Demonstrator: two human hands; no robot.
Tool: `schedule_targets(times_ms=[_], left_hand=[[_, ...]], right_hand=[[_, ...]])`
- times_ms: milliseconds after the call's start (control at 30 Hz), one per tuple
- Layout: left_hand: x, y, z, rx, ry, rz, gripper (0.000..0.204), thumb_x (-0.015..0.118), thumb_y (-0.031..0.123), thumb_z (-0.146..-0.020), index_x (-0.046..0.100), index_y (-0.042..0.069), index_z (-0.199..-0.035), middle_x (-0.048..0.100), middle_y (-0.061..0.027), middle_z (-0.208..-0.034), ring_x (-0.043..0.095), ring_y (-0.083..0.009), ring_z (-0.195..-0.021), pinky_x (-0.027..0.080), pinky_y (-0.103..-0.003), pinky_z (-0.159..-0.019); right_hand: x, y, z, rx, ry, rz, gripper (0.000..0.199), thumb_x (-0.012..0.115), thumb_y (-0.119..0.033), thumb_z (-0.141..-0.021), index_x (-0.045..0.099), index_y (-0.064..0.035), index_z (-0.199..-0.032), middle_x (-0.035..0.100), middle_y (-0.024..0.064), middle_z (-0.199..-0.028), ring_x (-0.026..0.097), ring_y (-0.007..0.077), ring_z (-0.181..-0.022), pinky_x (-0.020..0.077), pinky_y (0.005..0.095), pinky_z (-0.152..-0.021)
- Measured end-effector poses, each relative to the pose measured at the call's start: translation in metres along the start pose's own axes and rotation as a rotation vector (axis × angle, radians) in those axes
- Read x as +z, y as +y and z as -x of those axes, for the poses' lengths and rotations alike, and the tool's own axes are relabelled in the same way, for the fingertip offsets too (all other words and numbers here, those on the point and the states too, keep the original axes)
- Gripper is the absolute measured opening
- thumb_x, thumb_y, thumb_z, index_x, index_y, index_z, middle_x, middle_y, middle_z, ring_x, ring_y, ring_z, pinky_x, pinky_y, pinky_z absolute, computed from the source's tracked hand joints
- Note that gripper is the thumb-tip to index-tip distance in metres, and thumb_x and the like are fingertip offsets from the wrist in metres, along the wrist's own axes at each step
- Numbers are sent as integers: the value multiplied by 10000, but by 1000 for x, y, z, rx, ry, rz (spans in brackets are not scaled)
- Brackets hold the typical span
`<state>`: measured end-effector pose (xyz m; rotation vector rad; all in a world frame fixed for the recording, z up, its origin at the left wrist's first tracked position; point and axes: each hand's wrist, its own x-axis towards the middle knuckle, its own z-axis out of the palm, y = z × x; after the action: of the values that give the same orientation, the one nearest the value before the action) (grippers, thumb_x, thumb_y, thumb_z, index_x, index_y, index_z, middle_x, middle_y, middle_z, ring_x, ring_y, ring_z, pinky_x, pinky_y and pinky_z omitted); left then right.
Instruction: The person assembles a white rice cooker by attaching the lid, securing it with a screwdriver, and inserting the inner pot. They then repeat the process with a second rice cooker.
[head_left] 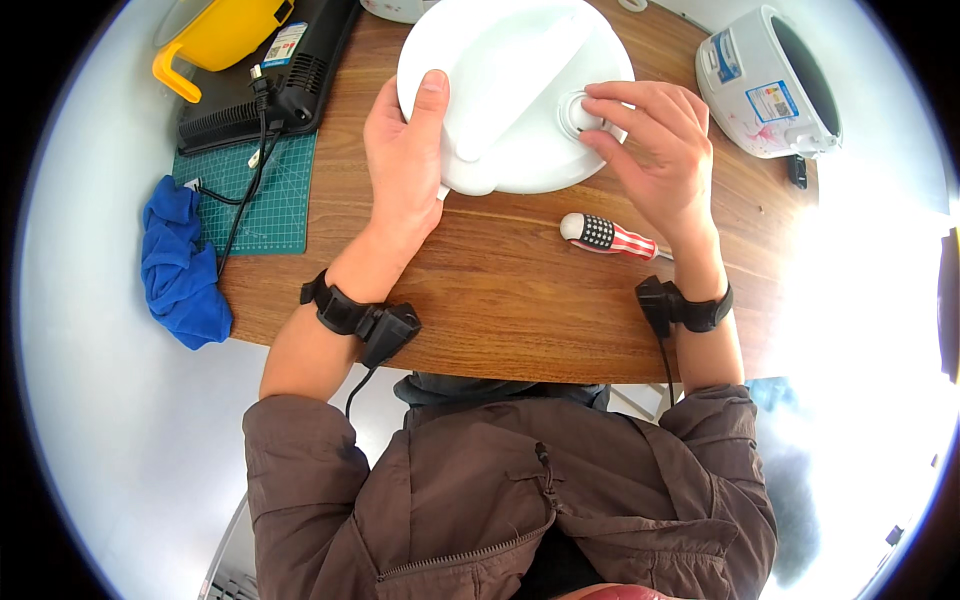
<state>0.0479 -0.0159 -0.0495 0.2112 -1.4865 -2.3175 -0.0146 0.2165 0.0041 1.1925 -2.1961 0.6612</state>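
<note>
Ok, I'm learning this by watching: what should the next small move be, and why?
I'd probably hold the white lid steady with the left hand and gently test whether the small round cap turns. The right hand pinches that cap, while the left grips the lid's edge; whether the cap is loose can't be told.

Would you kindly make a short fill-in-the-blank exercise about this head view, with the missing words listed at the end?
1. The left hand grips the edge of a round lid whose colour is ____.
2. The right hand has its fingertips at a small round cap on the ____ half of the lid, as seen in the picture.
3. The screwdriver has red and white ____ on part of its handle.
4. The crumpled cloth at the left of the table is coloured ____.

Missing words: white; right; stripes; blue.
</note>
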Motion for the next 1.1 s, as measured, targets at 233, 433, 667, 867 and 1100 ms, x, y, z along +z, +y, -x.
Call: schedule_targets(times_ms=[233,433,667,867,1100], left_hand=[[0,-1,1,30,-14,-15,588,662,395,-1029,525,-58,-1378,653,-141,-1279,636,-179,-1140,528,-321,-968],[1,0,1,-55,34,17,633,697,433,-1000,531,-78,-1335,650,-149,-1254,637,-184,-1115,528,-331,-967],[4,4,2,-71,11,6,572,623,388,-1052,503,-58,-1389,637,-143,-1303,638,-194,-1150,540,-342,-964],[4,1,5,13,13,-86,579,619,401,-1052,506,-56,-1389,640,-140,-1299,638,-196,-1149,540,-344,-960],[5,6,1,-138,12,58,574,577,403,-1069,492,-46,-1415,626,-146,-1360,641,-229,-1199,541,-376,-1009]], right_hand=[[8,-4,3,29,47,16,178,852,-195,-782,774,-143,-933,743,-62,-1023,665,176,-946,428,379,-959],[8,-7,4,129,46,-40,324,868,-220,-762,759,-150,-1059,720,-40,-1098,637,209,-1043,403,388,-997],[4,-9,2,172,66,-106,363,872,-209,-757,747,-154,-1094,707,-35,-1127,624,211,-1077,371,398,-1037],[8,-9,7,168,61,-3,235,879,-224,-748,757,-153,-935,697,-69,-1079,620,183,-1061,331,445,-1078],[-2,-6,5,384,111,-296,262,788,-237,-890,756,-99,-1111,689,12,-1135,615,196,-1124,370,407,-1097]])
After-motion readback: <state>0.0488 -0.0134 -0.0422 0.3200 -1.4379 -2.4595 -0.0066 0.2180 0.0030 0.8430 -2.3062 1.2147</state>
